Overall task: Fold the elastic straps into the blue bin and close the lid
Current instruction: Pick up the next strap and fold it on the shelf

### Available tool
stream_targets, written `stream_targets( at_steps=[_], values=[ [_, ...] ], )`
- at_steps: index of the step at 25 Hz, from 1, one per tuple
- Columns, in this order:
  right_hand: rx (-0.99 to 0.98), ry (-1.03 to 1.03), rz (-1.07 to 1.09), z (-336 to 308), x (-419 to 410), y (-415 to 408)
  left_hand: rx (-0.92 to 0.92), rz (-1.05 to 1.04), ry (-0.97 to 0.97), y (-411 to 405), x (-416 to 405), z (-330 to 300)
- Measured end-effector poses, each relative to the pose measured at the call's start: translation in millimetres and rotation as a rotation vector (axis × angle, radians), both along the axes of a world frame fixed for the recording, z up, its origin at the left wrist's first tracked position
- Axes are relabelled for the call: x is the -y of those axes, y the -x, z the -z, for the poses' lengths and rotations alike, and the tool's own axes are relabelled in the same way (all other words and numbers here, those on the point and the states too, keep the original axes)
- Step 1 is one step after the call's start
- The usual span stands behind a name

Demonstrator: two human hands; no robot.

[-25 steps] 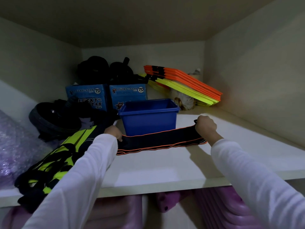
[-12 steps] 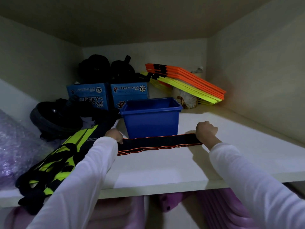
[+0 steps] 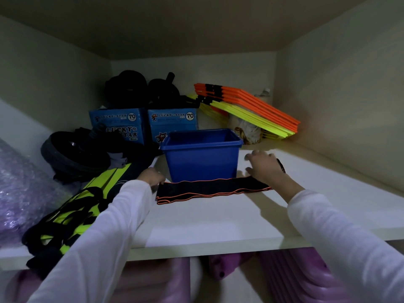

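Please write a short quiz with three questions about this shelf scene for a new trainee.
1. True or false: the blue bin has its lid on.
2. Where does the black strap lie? A) inside the bin B) on the shelf in front of the bin C) on the orange hurdles
3. Which hand pins the strap's end nearer the yellow-green vest?

Key: 1 false; 2 B; 3 the left hand.

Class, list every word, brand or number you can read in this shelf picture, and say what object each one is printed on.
"LUCKY STAR" and "70": top band of the left blue box.
"LUCKY STAR" large, with "Blue" beneath: front of that same box.
"LUCKY STAR" and "70": top band of the right blue box.
The fine lines under both bands are too small to read.
Nothing else shows readable text.
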State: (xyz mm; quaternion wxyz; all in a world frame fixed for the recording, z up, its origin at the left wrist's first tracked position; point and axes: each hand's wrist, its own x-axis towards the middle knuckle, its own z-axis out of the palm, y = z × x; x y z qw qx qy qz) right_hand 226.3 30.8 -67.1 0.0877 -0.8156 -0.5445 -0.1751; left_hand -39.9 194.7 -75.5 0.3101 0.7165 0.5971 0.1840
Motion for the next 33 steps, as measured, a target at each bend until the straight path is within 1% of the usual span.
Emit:
stream_targets(
  at_steps=[1,2,3,5,9,11,13,16,19,23,26,28,30,33],
  values=[
    [-0.097,0.04,-0.135,-1,0,5,0.012,0.011,0.005,-1,-1,1],
    [-0.194,0.125,-0.219,0,2,11,0.017,0.029,0.023,-2,2,1],
    [-0.255,0.219,-0.251,1,4,16,0.007,0.053,0.04,-3,4,0],
    [-0.29,0.343,-0.191,7,8,19,-0.017,0.115,0.066,-4,4,2],
    [-0.29,0.343,-0.008,11,5,-5,0.053,0.26,0.181,-15,22,0],
    [-0.325,0.353,0.081,17,9,-25,0.006,0.323,0.161,-35,34,2],
    [-0.406,0.285,0.148,27,14,-50,-0.078,0.385,0.101,-57,49,3],
    [-0.517,0.099,0.238,39,29,-78,-0.13,0.457,0.041,-94,77,9],
    [-0.608,-0.082,0.227,31,62,-53,-0.103,0.5,-0.016,-123,104,13],
    [-0.748,-0.158,0.162,25,96,-10,-0.06,0.562,-0.07,-151,132,16],
    [-0.696,-0.159,0.112,29,115,14,-0.034,0.599,-0.121,-165,144,20],
    [-0.67,-0.157,0.097,33,127,27,-0.048,0.601,-0.189,-170,149,23],
    [-0.652,-0.15,0.112,39,136,35,-0.06,0.616,-0.251,-170,155,25],
    [-0.618,-0.167,0.139,43,143,43,-0.045,0.635,-0.28,-166,160,26]
  ],
)
